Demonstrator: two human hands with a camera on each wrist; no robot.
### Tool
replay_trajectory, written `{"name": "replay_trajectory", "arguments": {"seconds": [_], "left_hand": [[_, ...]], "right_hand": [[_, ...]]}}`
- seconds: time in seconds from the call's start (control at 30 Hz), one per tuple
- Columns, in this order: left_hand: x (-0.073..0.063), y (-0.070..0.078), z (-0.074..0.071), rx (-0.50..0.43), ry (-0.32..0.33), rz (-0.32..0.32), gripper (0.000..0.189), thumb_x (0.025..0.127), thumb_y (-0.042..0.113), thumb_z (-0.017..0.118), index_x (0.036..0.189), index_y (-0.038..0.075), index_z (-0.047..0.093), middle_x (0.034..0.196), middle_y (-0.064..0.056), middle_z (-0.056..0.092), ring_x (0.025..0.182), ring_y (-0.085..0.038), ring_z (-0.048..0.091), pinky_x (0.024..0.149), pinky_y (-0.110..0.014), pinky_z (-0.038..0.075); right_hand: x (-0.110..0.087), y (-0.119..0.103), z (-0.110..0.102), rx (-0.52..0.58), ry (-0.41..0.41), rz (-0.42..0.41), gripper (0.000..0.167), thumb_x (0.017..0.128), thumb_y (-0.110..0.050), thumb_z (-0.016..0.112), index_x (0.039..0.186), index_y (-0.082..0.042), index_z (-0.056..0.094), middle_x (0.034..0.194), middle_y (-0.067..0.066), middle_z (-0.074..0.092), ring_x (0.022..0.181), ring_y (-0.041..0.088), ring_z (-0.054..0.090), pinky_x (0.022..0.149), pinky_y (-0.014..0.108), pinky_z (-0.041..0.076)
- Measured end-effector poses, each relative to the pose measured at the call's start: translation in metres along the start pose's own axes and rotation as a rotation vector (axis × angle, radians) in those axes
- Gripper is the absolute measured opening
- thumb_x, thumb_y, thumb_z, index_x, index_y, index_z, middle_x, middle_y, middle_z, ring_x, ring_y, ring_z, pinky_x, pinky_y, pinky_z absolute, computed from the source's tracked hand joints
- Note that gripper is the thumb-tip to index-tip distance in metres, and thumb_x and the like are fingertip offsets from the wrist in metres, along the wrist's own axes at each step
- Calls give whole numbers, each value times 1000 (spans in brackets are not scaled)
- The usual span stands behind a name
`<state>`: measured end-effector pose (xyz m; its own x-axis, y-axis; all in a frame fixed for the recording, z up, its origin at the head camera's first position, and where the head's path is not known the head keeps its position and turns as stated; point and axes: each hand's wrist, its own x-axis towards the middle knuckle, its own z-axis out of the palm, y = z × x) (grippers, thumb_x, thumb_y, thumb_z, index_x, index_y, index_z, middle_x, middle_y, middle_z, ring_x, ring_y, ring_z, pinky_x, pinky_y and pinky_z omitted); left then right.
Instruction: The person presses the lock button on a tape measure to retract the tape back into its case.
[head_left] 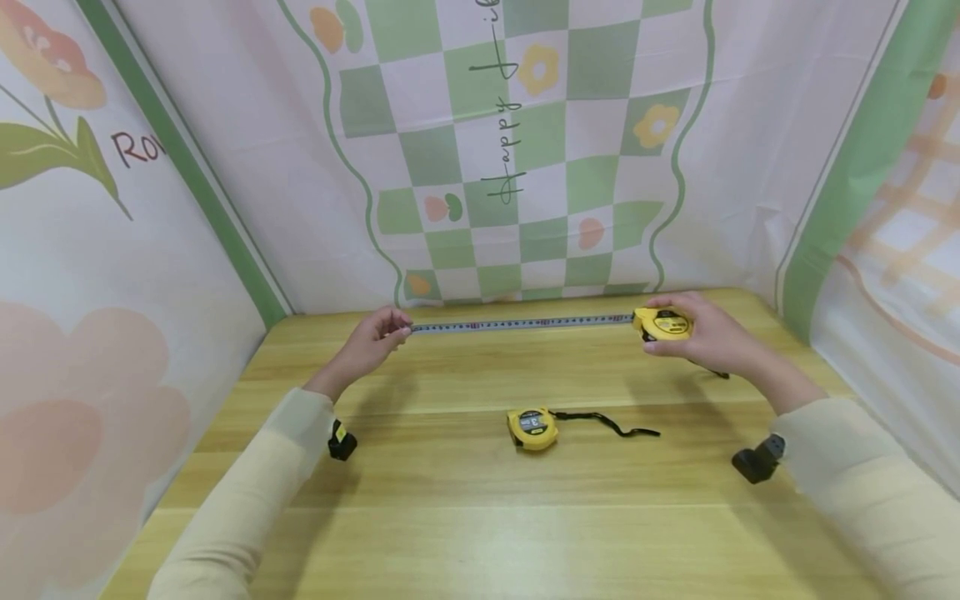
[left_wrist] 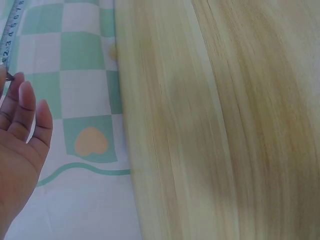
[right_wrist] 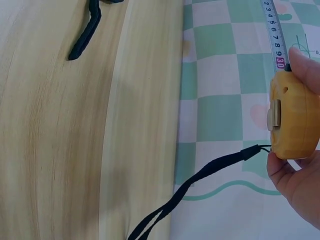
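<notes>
My right hand (head_left: 705,333) grips the yellow case of a tape measure (right_wrist: 297,115), thumb and fingers at opposite ends of it. From the case a silver blade (head_left: 517,323) with black and red markings runs straight across to my left hand (head_left: 371,342), which pinches the blade's end between thumb and fingertips. In the left wrist view the other fingers (left_wrist: 42,122) are partly spread beside the blade end. A black wrist strap (right_wrist: 200,175) hangs from the held case. Lower down, a second yellow tape measure (head_left: 532,429) lies on the table, its blade drawn in.
The wooden table (head_left: 465,542) ends at a patterned cloth (head_left: 450,167) hanging behind it. More printed cloth (head_left: 90,350) stands at the left side. The second tape measure's black strap (head_left: 607,423) trails right. Small black devices (head_left: 759,458) sit on both wrists.
</notes>
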<state>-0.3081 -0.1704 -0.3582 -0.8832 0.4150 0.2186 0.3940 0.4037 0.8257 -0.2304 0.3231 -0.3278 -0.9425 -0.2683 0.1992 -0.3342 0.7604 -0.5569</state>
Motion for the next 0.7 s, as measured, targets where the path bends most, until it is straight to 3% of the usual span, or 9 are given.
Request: {"name": "replay_trajectory", "arguments": {"seconds": [0.7], "left_hand": [[3, 4, 8, -14, -11, -4, 13, 101, 8, 53, 111, 1, 56, 96, -10, 57, 84, -23, 54, 74, -32, 49]], "right_hand": [[3, -7, 4, 9, -1, 5, 64, 84, -34, 78, 135, -5, 50, 131, 24, 42, 108, 38, 46, 84, 53, 40]]}}
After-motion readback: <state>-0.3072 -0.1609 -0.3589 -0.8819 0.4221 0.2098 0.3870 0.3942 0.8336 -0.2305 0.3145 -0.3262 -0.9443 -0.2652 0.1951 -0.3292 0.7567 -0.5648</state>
